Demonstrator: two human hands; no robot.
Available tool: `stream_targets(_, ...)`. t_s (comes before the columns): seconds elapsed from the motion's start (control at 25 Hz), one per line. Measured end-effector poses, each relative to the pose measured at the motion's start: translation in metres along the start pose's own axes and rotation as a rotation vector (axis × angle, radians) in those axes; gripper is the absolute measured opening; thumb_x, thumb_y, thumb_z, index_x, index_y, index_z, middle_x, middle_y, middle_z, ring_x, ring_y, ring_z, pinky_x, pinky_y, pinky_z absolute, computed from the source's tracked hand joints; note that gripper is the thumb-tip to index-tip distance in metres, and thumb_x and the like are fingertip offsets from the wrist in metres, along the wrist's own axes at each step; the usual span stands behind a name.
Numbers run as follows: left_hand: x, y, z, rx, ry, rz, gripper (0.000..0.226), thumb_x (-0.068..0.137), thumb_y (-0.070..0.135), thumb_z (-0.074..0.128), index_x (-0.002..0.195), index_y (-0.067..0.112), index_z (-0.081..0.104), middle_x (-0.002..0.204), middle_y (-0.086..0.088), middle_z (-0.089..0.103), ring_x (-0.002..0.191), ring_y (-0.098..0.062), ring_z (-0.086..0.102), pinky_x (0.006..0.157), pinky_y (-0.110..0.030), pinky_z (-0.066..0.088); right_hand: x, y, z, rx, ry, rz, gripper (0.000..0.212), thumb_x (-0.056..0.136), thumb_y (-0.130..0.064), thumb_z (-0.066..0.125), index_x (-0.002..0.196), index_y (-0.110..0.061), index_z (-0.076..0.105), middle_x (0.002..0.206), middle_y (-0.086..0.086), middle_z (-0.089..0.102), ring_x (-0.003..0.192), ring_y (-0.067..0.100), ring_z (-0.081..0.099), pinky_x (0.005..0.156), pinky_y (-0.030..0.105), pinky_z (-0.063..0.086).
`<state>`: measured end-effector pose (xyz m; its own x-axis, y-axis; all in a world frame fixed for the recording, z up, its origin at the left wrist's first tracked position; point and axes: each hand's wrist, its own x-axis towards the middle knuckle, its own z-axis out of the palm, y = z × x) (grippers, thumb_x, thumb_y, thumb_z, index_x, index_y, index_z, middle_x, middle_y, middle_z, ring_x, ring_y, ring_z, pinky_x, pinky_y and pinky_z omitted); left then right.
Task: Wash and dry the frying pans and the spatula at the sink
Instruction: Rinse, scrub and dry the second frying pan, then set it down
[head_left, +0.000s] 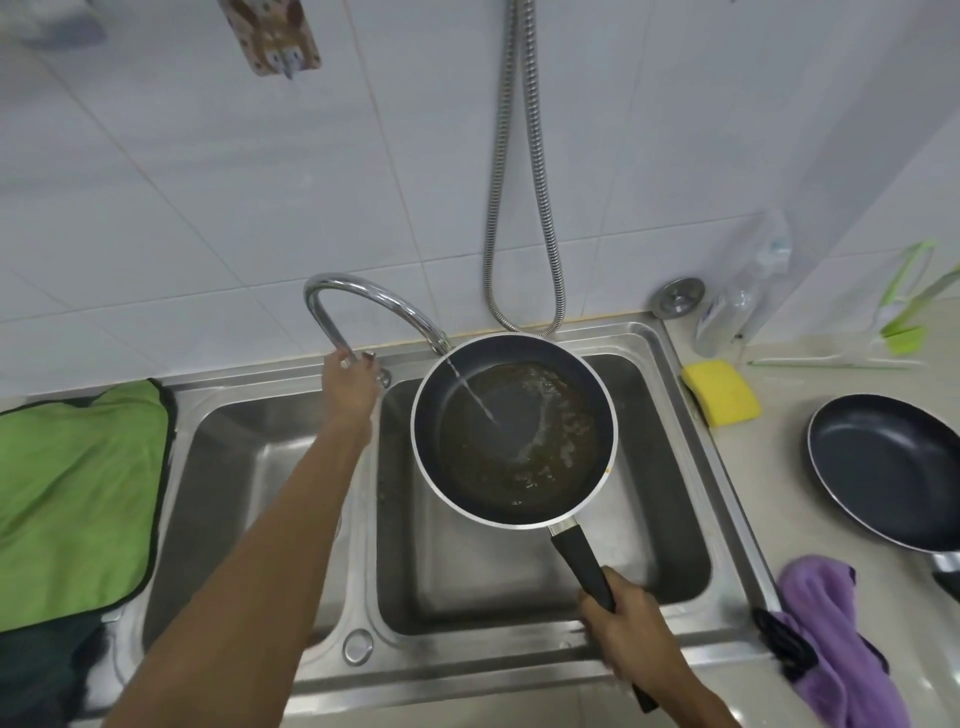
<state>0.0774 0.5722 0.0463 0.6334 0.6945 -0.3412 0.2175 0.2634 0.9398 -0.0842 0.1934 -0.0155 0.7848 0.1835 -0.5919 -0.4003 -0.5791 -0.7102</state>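
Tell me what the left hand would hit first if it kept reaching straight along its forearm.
The left hand already sits on the faucet at its base. Pushing farther along that line, it would likely meet the white tiled wall right behind the sink; depth there is unclear.

The sink and the bent tap are shiny metal. The frying pan looks dark and smooth inside, with a matt black handle. The green cloth and purple cloth look soft. The yellow sponge looks rough. The wall tiles are glossy white.
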Motion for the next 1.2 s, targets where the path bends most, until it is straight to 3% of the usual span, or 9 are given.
stream_targets(0.16,-0.018,0.012,-0.016,0.257,-0.086,-0.081,0.030,0.096,0.017,0.067,0.121,0.025,0.052,0.109,-0.003,0.068,0.096,-0.019,0.067,0.086,-0.040,0.054,-0.001,-0.005,0.002,0.012,0.000,0.008,0.014,0.091,-0.021,0.064,0.079,-0.020,0.057,0.056,0.002,0.055,0.047,0.014,0.049,0.049,0.030,0.042)
stream_targets(0.28,-0.084,-0.033,-0.037,0.372,-0.038,-0.044,0.007,0.094,0.030,0.062,0.100,0.030,0.059,0.099,-0.002,0.069,0.094,-0.025,0.067,0.087,-0.047,0.056,-0.008,-0.011,0.007,-0.020,0.014,-0.018,0.014,0.087,-0.023,0.063,0.078,-0.020,0.054,0.061,0.011,0.059,0.049,0.015,0.051,0.050,0.032,0.043)
stream_targets(0.44,-0.210,-0.109,-0.042,0.423,0.144,-0.019,0.029,0.098,0.040,0.062,0.093,0.013,0.051,0.082,-0.005,0.059,0.080,-0.029,0.060,0.074,-0.038,0.043,-0.028,-0.028,0.019,0.002,0.037,-0.039,0.010,0.089,-0.018,0.054,0.080,-0.016,0.052,0.061,0.011,0.060,0.047,0.014,0.053,0.046,0.029,0.042)
stream_targets(0.56,-0.263,-0.125,-0.016,0.404,-0.258,-0.303,0.051,0.100,0.059,0.047,0.093,0.012,0.067,0.089,-0.001,0.073,0.088,-0.022,0.068,0.084,-0.037,0.053,-0.040,-0.043,0.035,0.136,0.042,-0.008,0.023,0.099,-0.017,0.038,0.083,-0.012,0.054,0.059,0.008,0.057,0.041,0.017,0.048,0.041,0.028,0.038)
stream_targets(0.64,-0.262,-0.121,-0.001,0.175,-0.384,-0.543,0.062,0.099,0.066,0.041,0.103,0.015,0.075,0.097,-0.002,0.080,0.094,-0.020,0.074,0.091,-0.039,0.058,-0.044,-0.048,0.048,0.130,0.076,-0.011,0.029,0.102,-0.021,0.034,0.089,-0.014,0.059,0.066,0.010,0.063,0.046,0.018,0.054,0.044,0.029,0.043)
stream_targets(0.76,-0.257,-0.119,0.011,-0.109,-0.369,-0.741,0.049,0.100,0.055,0.052,0.110,0.010,0.068,0.097,-0.010,0.081,0.088,-0.023,0.075,0.078,-0.036,0.059,-0.048,-0.053,0.063,0.066,0.112,-0.019,0.035,0.104,-0.029,0.032,0.103,-0.015,0.064,0.081,0.010,0.071,0.067,0.021,0.067,0.058,0.031,0.051)
stream_targets(0.88,-0.257,-0.118,0.008,-0.088,-0.368,-0.777,0.041,0.096,0.046,0.066,0.109,0.007,0.064,0.080,-0.007,0.077,0.078,-0.023,0.074,0.065,-0.032,0.058,-0.050,-0.050,0.071,0.038,0.110,-0.044,0.038,0.107,-0.033,0.026,0.112,-0.019,0.061,0.087,0.008,0.072,0.076,0.021,0.070,0.069,0.035,0.057)
stream_targets(1.0,-0.256,-0.131,0.007,-0.072,-0.354,-0.810,0.034,0.095,0.040,0.070,0.096,0.006,0.062,0.064,-0.004,0.071,0.077,-0.024,0.071,0.066,-0.033,0.059,-0.052,-0.044,0.075,-0.053,0.119,-0.072,0.041,0.107,-0.033,0.023,0.129,-0.024,0.056,0.104,0.008,0.073,0.088,0.020,0.070,0.083,0.038,0.057)
stream_targets(1.2,-0.246,-0.158,0.006,-0.028,-0.315,-0.728,0.038,0.093,0.038,0.073,0.088,0.005,0.056,0.063,-0.004,0.066,0.070,-0.024,0.073,0.060,-0.029,0.059,-0.048,-0.043,0.079,-0.153,0.066,-0.091,0.042,0.107,-0.030,0.024,0.145,-0.025,0.042,0.112,0.006,0.068,0.089,0.020,0.062,0.081,0.032,0.049)
